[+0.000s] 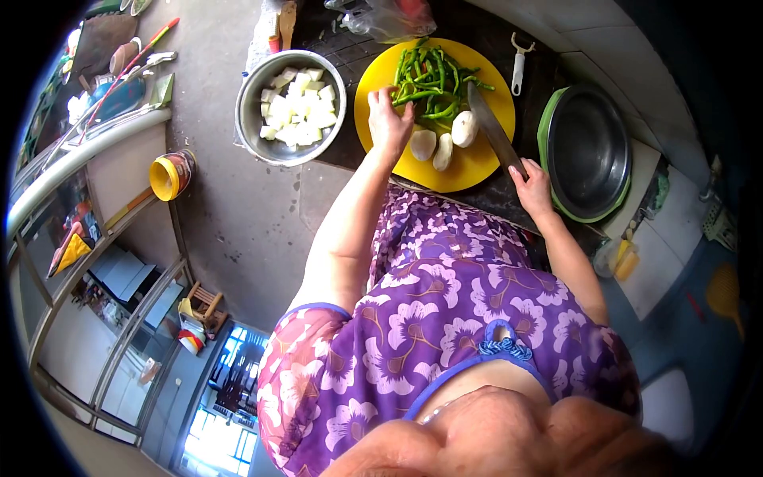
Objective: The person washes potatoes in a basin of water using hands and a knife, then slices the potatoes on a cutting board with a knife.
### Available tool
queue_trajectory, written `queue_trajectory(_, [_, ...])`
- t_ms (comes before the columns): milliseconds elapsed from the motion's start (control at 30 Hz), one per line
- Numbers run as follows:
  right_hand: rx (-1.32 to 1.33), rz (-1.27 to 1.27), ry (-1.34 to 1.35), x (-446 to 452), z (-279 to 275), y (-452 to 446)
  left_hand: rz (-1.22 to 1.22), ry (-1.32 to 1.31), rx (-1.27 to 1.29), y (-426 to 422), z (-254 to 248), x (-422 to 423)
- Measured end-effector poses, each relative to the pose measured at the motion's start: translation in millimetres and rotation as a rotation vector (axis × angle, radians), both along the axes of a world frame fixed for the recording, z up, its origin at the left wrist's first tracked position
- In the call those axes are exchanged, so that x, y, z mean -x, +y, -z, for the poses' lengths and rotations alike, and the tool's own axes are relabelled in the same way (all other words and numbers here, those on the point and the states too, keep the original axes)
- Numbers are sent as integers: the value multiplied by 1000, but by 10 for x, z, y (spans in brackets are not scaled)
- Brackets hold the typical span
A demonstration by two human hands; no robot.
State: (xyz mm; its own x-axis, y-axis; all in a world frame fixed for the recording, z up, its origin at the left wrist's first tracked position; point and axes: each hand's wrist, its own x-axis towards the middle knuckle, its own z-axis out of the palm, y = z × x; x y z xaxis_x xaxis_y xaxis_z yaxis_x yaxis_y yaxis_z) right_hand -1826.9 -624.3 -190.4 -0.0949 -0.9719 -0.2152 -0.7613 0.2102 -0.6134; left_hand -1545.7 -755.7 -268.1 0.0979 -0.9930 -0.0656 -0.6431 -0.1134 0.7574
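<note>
**Right hand on the knife, left hand at the peppers**

Nearest is the person's purple dress, printed with pale flowers, the bare forearms reaching forward from it over the desk. The right grip is closed around the knife's handle, at the near right edge of the yellow board. The blade slants forward and left over the board, its far end beside the peppers. The left hand is over the board's left side, fingers curled and partly closed at the near left edge of the peppers; whether that grip has hold of one, I cannot tell.

Three pale pieces lie on the near half of the board, between the two hands, the rightmost just beside the blade. Beyond them the long green peppers lie in a loose heap on the far half.

To the right of the board is a dark basin with a green rim around it. To the left, a metal bowl holds white chunks. Farther off, a peeler with a white handle lies past the board's far right edge, and a clear plastic bag lies beyond its far edge. Well apart on the left is a bucket, yellow inside.
</note>
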Motion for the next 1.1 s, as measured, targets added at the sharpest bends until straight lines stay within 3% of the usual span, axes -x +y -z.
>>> queue_trajectory(133, [-38,13,20,25,-41,-18,387,-73,-10,115,-95,-113])
queue_trajectory(167, [-51,16,26,30,-44,-19,405,-97,44,113,-83,-120])
queue_trajectory(267, [-10,23,33,16,-41,-22,467,-178,-106,17,-171,-96])
queue_trajectory(467, [-71,34,20,-27,-118,-36,211,-398,-355,-149,-150,323])
queue_trajectory(600, [-80,39,9,-38,-99,-17,94,-351,-265,-115,-47,423])
queue_trajectory(733, [-36,59,3,-32,-114,-15,11,-162,-259,-38,-272,216])
queue_trajectory(800, [-27,71,4,-2,-66,31,25,-347,-204,32,-241,-84])
queue_trajectory(933, [-35,86,-2,15,-30,22,130,-366,-292,226,-300,-503])
queue_trajectory(1067, [-29,63,-18,34,-15,10,580,-153,150,213,-197,-403])
queue_trajectory(1100, [-32,54,-25,28,-21,7,686,-210,113,184,-144,-351])
